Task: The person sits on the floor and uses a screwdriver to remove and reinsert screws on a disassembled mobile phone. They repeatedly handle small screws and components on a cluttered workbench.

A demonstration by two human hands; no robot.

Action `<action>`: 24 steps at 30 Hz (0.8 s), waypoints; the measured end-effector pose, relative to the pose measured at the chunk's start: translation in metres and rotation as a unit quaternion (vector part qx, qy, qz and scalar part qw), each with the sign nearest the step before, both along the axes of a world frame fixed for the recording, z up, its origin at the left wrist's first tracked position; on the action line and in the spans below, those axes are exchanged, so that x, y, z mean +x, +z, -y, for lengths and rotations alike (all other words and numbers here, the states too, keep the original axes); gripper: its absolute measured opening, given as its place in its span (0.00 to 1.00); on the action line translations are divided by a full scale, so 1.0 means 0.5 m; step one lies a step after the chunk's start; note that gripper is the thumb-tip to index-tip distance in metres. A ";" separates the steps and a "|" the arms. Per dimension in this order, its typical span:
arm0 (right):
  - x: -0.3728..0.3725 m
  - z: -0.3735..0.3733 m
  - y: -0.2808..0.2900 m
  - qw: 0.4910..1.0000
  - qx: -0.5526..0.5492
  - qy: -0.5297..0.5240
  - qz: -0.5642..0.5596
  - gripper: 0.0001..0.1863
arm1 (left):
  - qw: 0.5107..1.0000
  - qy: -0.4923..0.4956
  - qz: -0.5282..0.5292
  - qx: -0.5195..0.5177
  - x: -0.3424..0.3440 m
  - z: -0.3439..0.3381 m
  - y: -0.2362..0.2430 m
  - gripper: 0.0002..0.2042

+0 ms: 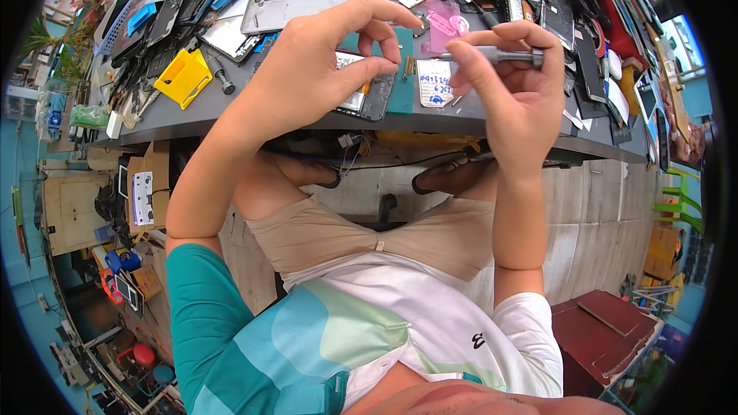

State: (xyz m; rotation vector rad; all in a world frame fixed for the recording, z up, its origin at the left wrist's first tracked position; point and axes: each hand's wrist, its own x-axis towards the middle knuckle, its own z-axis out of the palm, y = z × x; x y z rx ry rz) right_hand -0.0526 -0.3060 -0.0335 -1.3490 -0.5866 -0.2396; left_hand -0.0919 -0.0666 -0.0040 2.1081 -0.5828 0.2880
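Right hand (pixel 516 91) grips screwdriver (pixel 503 54), upper right of centre. Left hand (pixel 311 61): narrow thumb-finger gap, can't tell if pinching anything. Opened phone (pixel 373 101), upper centre: brace flat, keep screwdriver square, light pressure.

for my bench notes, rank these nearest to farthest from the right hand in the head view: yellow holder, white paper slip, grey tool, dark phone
1. Grey tool: held in the right hand
2. White paper slip: just left of it
3. Dark phone: farther left, by the left hand
4. Yellow holder: farthest left
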 end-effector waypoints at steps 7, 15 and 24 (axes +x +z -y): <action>-0.019 -0.023 -0.013 0.999 -0.032 0.005 0.020 0.24 | 0.999 -0.020 -0.019 -0.032 -0.001 0.001 -0.021 0.30; -0.018 -0.027 -0.017 0.998 -0.042 0.000 0.044 0.23 | 0.997 -0.026 -0.043 -0.053 0.004 0.002 -0.026 0.33; -0.006 -0.033 -0.005 0.980 -0.106 -0.027 0.165 0.22 | 0.997 -0.015 -0.050 -0.061 0.011 -0.003 -0.030 0.33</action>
